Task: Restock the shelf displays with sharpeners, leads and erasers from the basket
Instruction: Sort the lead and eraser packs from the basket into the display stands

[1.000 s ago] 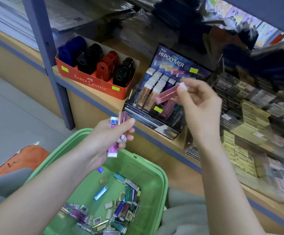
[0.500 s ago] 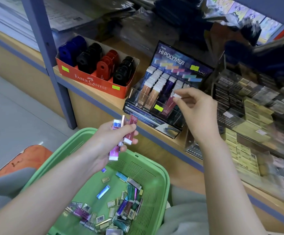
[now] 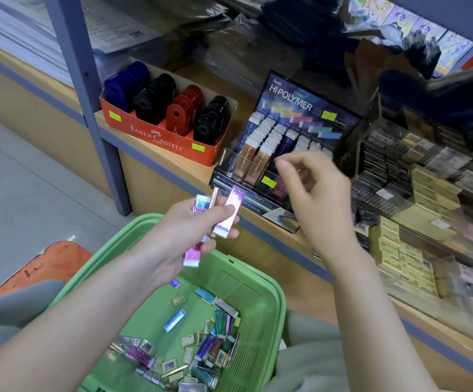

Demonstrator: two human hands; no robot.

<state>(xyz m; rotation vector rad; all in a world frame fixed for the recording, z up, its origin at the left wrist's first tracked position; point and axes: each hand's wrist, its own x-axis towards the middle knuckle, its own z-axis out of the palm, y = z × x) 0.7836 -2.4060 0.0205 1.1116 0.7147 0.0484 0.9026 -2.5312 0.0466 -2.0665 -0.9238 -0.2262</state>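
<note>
My left hand hovers over the green basket and grips a fan of shiny pink and purple erasers. My right hand is empty, fingers loosely apart, just in front of the Hi-Polymer eraser display on the shelf. The display holds rows of upright erasers in brown, purple and pink sleeves. Several more erasers and small boxes lie in the bottom of the basket.
A red Faber-Castell box of blue, black and red sharpeners stands left of the display. Clear trays of lead cases and yellow boxes fill the shelf to the right. A blue shelf post rises at left. An orange stool is beside the basket.
My right hand set the pink eraser into the display and has drawn back empty toward my left hand. My left hand keeps its erasers, with one pushed forward by the thumb.
</note>
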